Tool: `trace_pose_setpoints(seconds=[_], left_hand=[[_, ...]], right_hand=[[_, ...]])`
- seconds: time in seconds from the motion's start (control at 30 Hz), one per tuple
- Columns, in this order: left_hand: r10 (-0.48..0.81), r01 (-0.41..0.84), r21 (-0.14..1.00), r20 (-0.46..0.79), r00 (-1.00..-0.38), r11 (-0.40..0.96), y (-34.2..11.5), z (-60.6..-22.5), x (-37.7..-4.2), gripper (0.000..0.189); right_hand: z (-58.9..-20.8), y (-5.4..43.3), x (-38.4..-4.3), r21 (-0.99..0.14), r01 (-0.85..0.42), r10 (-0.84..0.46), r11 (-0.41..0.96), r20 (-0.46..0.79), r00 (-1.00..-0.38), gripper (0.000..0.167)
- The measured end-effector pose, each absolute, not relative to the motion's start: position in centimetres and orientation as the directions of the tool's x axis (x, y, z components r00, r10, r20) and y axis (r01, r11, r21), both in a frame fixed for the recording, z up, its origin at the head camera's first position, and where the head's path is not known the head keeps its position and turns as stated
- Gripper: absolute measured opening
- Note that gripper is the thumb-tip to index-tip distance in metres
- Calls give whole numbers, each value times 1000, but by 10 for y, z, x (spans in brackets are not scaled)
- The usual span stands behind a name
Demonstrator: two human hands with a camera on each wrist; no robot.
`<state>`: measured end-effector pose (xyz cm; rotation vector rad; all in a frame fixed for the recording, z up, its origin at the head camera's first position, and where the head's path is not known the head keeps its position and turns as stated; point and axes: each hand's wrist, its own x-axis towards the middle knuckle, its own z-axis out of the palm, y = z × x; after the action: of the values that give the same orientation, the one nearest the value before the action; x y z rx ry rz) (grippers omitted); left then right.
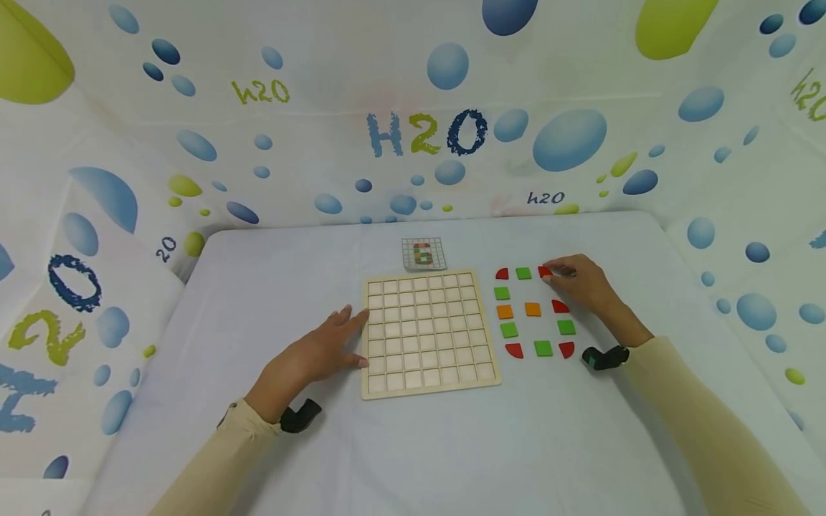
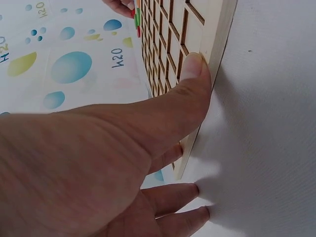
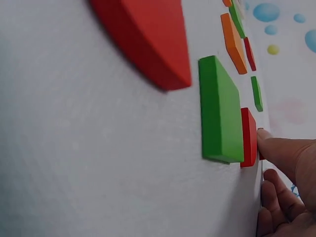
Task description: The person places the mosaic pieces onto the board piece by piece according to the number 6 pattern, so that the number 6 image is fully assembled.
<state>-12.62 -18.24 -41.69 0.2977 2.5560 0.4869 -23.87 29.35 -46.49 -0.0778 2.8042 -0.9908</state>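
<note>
Between hands (image 1: 316, 351) (image 1: 579, 283), whole board (image 1: 425, 338), head view only

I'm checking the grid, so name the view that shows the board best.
The head view: it shows nearly the whole board from above. Left wrist shows part, steeply slanted, partly behind the left hand; right wrist, none I can make out.

White cloth-covered tabletop (image 1: 452, 459) with a few small things laid out
A pale wooden grid board (image 1: 419, 330) lies flat, a small gridded card (image 1: 434, 262) just beyond its far edge; to its right spread green squares (image 1: 543, 348), orange squares (image 1: 532, 309) and red quarter-round pieces (image 1: 513, 350).
</note>
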Motion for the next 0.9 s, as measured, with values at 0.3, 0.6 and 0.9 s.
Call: trace_pose_setpoints(seconds=[0.3, 0.6, 0.9], left_hand=[[309, 122, 404, -439, -844, 907, -182, -417, -126, 91], [310, 127, 397, -439, -844, 909, -182, -418, -126, 91], [309, 124, 404, -433, -847, 906, -183, -418, -126, 91]], right_hand=[[-469, 292, -239, -622, 22, -81, 782, -137, -987, 42], [-467, 290, -237, -647, 5, -74, 763, -95, -993, 42], [-451, 264, -231, -658, -64, -110, 751, -29, -994, 40]])
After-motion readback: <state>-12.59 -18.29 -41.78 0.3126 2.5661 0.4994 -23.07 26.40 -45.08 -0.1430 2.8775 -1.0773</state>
